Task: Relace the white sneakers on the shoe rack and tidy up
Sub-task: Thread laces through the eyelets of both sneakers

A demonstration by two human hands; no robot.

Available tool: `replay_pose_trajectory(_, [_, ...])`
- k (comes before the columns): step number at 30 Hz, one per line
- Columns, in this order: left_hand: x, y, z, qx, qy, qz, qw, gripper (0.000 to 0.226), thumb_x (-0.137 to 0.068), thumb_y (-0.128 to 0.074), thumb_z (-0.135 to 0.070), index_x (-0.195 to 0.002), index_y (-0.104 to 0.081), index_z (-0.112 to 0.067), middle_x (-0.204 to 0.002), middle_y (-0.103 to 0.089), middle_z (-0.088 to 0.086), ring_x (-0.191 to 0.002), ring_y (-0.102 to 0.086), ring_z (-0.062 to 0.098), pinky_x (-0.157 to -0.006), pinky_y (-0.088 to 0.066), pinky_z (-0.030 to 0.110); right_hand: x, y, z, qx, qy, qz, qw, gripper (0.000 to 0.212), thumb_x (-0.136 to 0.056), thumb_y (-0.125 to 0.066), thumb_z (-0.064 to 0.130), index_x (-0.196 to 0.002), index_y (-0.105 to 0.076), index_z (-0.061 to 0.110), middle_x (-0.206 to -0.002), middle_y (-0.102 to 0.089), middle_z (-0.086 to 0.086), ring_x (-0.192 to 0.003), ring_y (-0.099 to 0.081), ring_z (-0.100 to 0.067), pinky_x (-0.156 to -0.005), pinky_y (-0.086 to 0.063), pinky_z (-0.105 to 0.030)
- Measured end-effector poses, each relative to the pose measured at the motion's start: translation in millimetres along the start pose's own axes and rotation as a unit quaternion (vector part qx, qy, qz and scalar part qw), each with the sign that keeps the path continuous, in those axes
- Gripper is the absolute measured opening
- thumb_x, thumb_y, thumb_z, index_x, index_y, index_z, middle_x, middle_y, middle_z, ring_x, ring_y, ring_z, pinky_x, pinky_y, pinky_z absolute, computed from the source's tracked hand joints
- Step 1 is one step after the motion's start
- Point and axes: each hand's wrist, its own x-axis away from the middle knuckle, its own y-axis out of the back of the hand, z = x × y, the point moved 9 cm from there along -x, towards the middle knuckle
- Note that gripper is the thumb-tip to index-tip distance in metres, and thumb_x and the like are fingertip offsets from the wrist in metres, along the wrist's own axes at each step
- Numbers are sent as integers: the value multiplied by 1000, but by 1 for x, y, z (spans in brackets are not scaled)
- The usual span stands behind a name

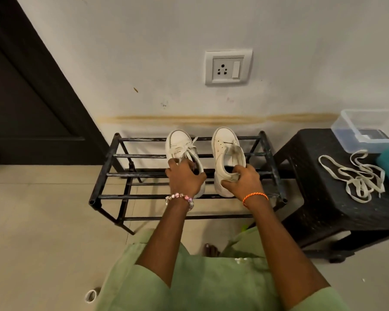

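Pale, stained plaster wall (144, 52) with a white socket-and-switch plate (228, 67); dark wooden door (20, 97) at left.

Beige tiled floor (43, 209).

Black moulded plastic stool (323, 198), right of the rack, carrying a clear rectangular plastic box (366, 129) and a loose tangle of flat off-white shoelace (357, 176).

Black metal-bar shoe rack (121, 175), two tiers, against the wall.

Left white leather sneaker (180, 144), on the rack's top bars, toe to the wall, lace partly threaded.

Right white leather sneaker (225, 149), beside it and apart, same tier, eyelets bare, tongue lifted.

Left hand (185, 178), beaded bracelet at wrist: fingers curled over the left sneaker's collar, gripping it.

Right hand (243, 179), orange cord at wrist: thumb and fingers pinching the right sneaker's heel rim.
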Motion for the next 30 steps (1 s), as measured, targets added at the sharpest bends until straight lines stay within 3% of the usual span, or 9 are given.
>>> replay_pose_trajectory(4, [-18, 16, 18, 169, 33, 8, 985, 42, -72, -77, -20, -104, -51, -13, -114, -53, 8, -103, -53, 21, -78, -44, 24, -6, 17, 24, 62, 8, -71, 996, 52, -74, -72, 41, -119, -57, 17, -149, -25, -12, -135, -24, -37, -107, -26, -49])
replay_pose_trajectory(6, [-24, 12, 23, 197, 51, 73, 976, 62, -74, -77, -13, -120, -35, -14, -119, -49, 7, -106, -51, 19, -80, -43, 22, -16, 28, 57, -13, 83, -122, 989, 34, -81, -66, 25, -112, -62, 11, -140, -41, -14, -129, -36, -34, -105, -33, -42])
replay_pose_trajectory(8, [-27, 3, 24, 196, 63, 136, 969, 75, -77, -74, -8, -134, -26, -12, -125, -48, 8, -112, -49, 20, -88, -43, 28, -39, 16, 84, -80, 124, -61, 987, 24, -85, -56, 6, -107, -65, 8, -123, -58, -11, -117, -52, -28, -97, -41, -29])
replay_pose_trajectory(10, [-34, 3, 24, 164, 48, 147, 974, 72, -78, -73, -7, -137, -33, -12, -125, -53, 6, -113, -51, 21, -89, -43, 29, -58, -6, 103, -60, 131, 36, 989, 33, -85, -48, -3, -112, -65, 8, -119, -62, -10, -111, -57, -24, -89, -40, -20])
replay_pose_trajectory(14, [-50, 4, 24, 94, 18, 184, 978, 67, -76, -71, -6, -134, -39, -14, -121, -58, 8, -106, -56, 22, -80, -47, 30, -79, -43, 116, -50, 135, 136, 980, 38, -83, -52, -8, -110, -68, 13, -122, -62, -10, -96, -61, -20, -83, -46, -23])
replay_pose_trajectory(18, [-58, 5, 29, 115, 47, 244, 962, 61, -76, -74, -11, -127, -43, -18, -115, -57, 6, -100, -61, 24, -80, -57, 42, -87, -48, 109, -80, 115, 117, 983, 25, -82, -57, -7, -93, -73, 9, -103, -69, -13, -89, -66, -23, -88, -53, -37])
replay_pose_trajectory(21, [-67, 5, 32, 118, 28, 258, 959, 53, -71, -79, -13, -113, -47, -20, -121, -52, 8, -100, -62, 26, -81, -57, 45, -90, -41, 104, -62, 122, 71, 988, 16, -82, -63, -2, -88, -73, 9, -88, -71, -11, -88, -67, -24, -88, -52, -32])
replay_pose_trajectory(25, [-76, 4, 39, 137, 25, 280, 950, 58, -54, -84, -27, -103, -52, -23, -124, -52, 7, -103, -63, 25, -86, -55, 46, -96, -29, 114, -130, 140, 48, 980, 26, -84, -60, 0, -73, -64, 23, -71, -65, 0, -76, -66, -23, -76, -57, -38])
replay_pose_trajectory(30, [-84, 2, 44, 185, 45, 309, 932, 45, -69, -83, -15, -104, -55, -17, -115, -59, 1, -101, -65, 23, -92, -52, 44, -97, -36, 119, -96, 144, 92, 981, 18, -88, -54, 2, -80, -58, 18, -73, -63, -1, -59, -55, -3, -59, -44, -20])
